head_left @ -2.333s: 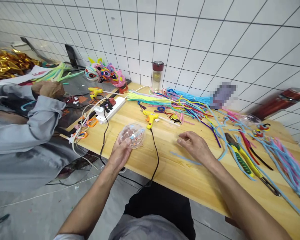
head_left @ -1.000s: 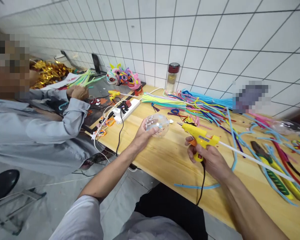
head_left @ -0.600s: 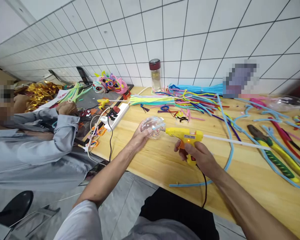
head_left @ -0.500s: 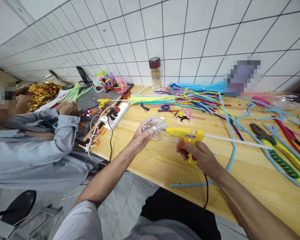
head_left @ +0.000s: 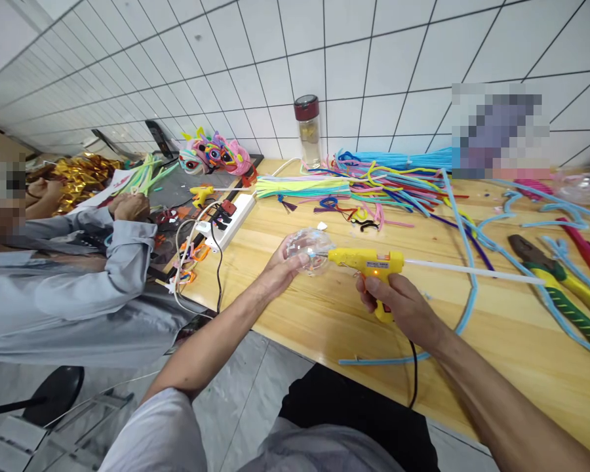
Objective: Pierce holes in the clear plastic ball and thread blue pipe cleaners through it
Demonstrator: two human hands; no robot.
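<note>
My left hand is closed around the near-left side of a round, clear plastic piece, holding it above the wooden table. What the piece is exactly, I cannot make out. In my right hand is a yellow hot glue gun, its orange light lit and my fingers at the trigger. The metal nozzle points left and reaches the clear piece; whether it touches is too small to tell. A long white glue stick sticks out of the gun's back, and a black cord hangs from its handle.
Bundled pipe cleaners lie along the wall by a lidded bottle. Pliers and blue pipe cleaners lie to the right. Left are a power strip, a second glue gun and a co-worker's sleeve.
The view has shifted slightly. Both hands still hold the clear piece and the glue gun, with the nozzle still at the piece. A small white bit now shows on the table beyond it.
</note>
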